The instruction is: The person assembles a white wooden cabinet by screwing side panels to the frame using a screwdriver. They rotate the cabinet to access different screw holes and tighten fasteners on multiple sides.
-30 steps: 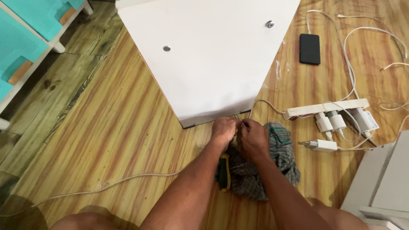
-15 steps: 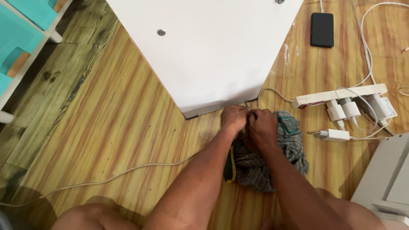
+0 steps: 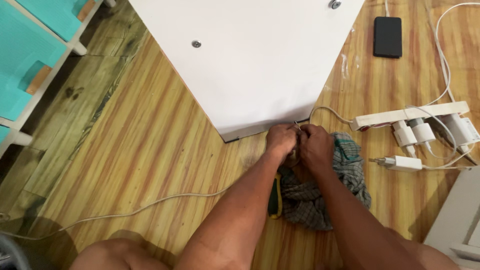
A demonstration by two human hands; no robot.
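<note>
The fingers (image 3: 294, 136) of both hands are pinching together at one spot, right against the near edge of the white panel (image 3: 250, 65) lying flat on the floor, and they are closing on something small and thin (a glint of metal, perhaps a bit of wire or a clip (image 3: 297, 125), is sticking up between them, too small to tell for sure). The left hand (image 3: 281, 141) is curling inward from one side while the right hand (image 3: 316, 148) is pressing in from the other, knuckles touching, so that the little piece is being steadied from both sides at the board's edge. Both forearms are reaching forward and low, which suggests the person is crouching over the work to keep it close under the eyes. Just under the right wrist a crumpled checked cloth (image 3: 325, 192) is lying on the wooden floor (image 3: 140, 165), and a screwdriver with a yellow and green handle (image 3: 274, 199) is resting beside it, near enough to grab. Further right a white power strip (image 3: 410, 116) is carrying several chargers, with a loose adapter (image 3: 400, 162) near it, and a dark phone (image 3: 387, 36) is lying well apart. A thin white cable (image 3: 125, 212) is trailing across the planks to the left.
</note>
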